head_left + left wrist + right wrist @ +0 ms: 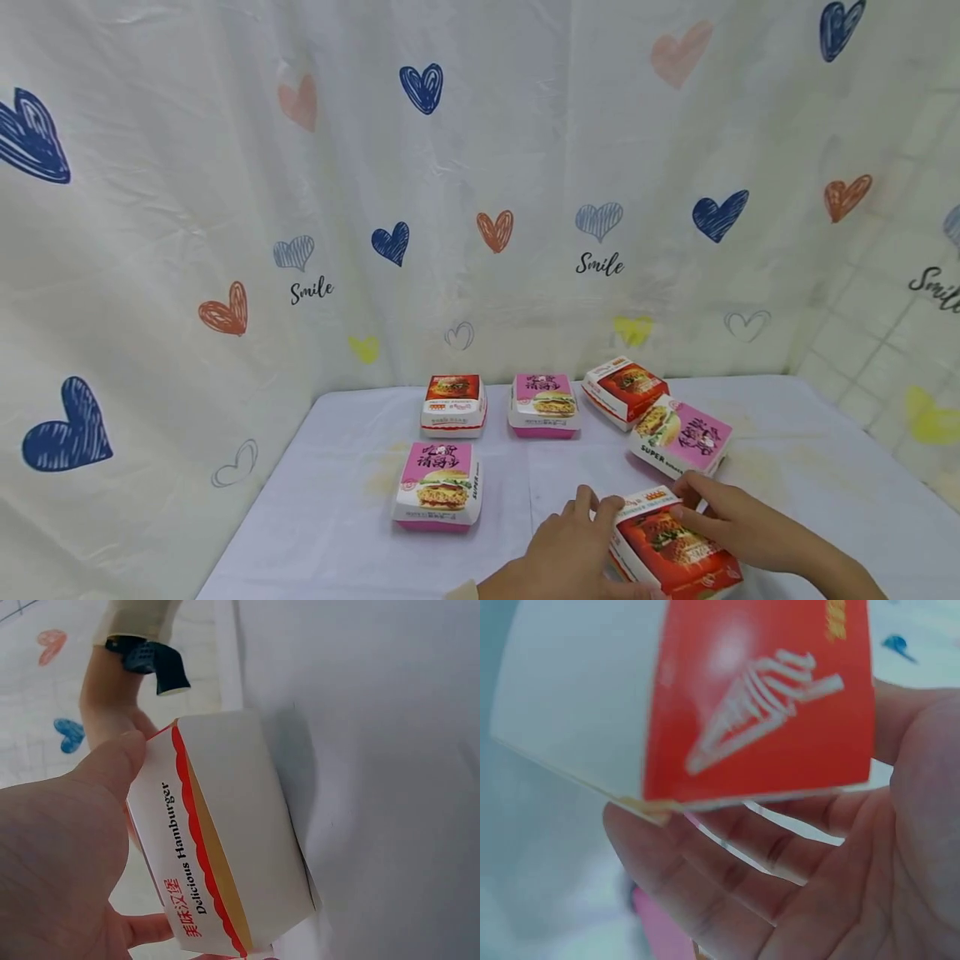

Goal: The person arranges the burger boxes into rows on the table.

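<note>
A red and white hamburger box (671,542) is at the near right of the table, between both hands. My left hand (558,542) grips its left side, thumb at the near edge and fingers at the far left corner. In the left wrist view the box's white side (240,832) carries "Delicious Hamburger" lettering and a scalloped red edge. My right hand (738,521) holds the far right corner, its thumb over the printed top. The right wrist view has a red panel with a white cone drawing (765,712), fingers bent along its lower edge.
Just beyond the held box lies a tilted pink burger box (682,437), touching a red one (626,392). Farther left stand another red box (453,406) and a pink box (543,406). A pink box (438,487) sits nearer, at left. A heart-patterned curtain (525,167) hangs behind the white-covered table (322,517).
</note>
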A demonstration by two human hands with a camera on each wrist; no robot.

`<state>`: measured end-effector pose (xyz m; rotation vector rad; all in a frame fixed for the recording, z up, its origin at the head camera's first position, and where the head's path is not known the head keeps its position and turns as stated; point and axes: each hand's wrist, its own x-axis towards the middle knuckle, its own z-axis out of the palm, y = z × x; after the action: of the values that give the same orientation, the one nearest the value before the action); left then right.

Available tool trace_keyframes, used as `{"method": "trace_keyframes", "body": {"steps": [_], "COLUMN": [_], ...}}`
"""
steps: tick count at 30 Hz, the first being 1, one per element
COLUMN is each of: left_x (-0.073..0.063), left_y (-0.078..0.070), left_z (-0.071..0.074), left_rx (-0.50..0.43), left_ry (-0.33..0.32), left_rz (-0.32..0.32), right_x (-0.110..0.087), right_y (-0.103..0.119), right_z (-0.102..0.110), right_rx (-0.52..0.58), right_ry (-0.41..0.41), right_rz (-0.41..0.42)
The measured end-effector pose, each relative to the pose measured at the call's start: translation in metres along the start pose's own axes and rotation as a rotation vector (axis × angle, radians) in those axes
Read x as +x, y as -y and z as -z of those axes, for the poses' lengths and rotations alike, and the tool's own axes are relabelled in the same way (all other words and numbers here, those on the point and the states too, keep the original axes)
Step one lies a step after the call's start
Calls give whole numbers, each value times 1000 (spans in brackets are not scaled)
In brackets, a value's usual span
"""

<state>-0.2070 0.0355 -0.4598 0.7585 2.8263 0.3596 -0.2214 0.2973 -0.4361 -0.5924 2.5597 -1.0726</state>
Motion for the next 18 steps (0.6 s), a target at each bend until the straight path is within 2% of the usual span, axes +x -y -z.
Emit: {"method": "trace_keyframes", "body": {"steps": [7,10,18], "left_x": [-10,-12,-16], "left_y": [25,35,62], "left_z": [8,11,26], "left_rx": [-114,-130,-154], "left_ry": [-77,-111,-115], "left_rz": [17,17,39], "right_x": [26,38,70], "right_y": [16,21,37], "right_z": [-14,-18,-28], "right_rx": [-53,-71,-77], "right_ry": [-36,-47,-40], "right_rz": [47,53,23]}}
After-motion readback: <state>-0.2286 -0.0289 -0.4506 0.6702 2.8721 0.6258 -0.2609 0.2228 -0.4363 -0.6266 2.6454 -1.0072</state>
